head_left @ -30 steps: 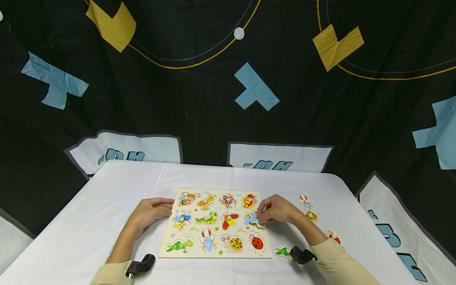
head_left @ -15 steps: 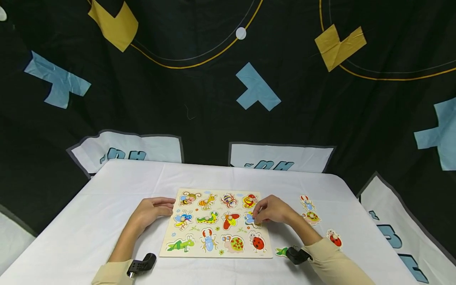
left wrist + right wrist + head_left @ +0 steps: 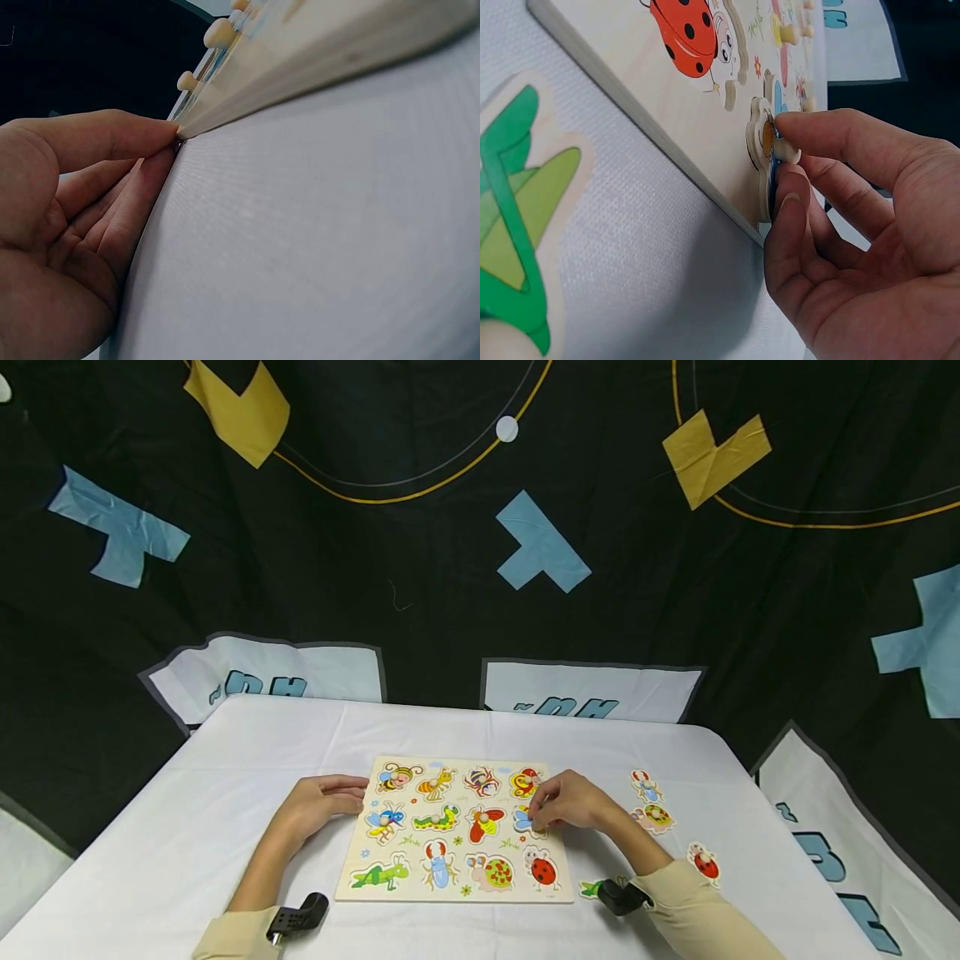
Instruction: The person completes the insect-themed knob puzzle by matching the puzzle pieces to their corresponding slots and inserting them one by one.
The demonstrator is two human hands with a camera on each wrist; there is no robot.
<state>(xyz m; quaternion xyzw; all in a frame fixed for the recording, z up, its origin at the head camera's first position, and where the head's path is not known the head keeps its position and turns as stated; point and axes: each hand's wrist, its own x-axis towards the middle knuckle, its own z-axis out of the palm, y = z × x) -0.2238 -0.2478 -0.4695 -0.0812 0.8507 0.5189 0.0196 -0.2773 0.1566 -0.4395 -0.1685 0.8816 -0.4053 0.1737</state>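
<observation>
A wooden insect puzzle board (image 3: 525, 896) lies on the white table. My right hand (image 3: 574, 802) pinches the small knob of a blue-winged insect puzzle piece (image 3: 765, 142) between thumb and fingers, at the right end of the board's middle row. In the right wrist view the piece's thick edge stands proud of the board; whether it sits in its recess I cannot tell. At the board's left edge, my left hand (image 3: 313, 808) touches the wood with thumb and fingertips, fingers mostly straight. Knobs (image 3: 219, 34) of other pieces show beyond the thumb.
Right of the board lie loose pieces: a blue-and-red beetle (image 3: 646, 786), a snail (image 3: 655, 817) and a ladybird (image 3: 703, 862). A green grasshopper piece (image 3: 517, 225) lies close to the board's near right corner, partly behind the black wrist camera (image 3: 621, 897) in the head view.
My right hand has shifted slightly left with the blue-winged piece, which now covers more of its printed spot. The left hand keeps its place at the board's edge.
</observation>
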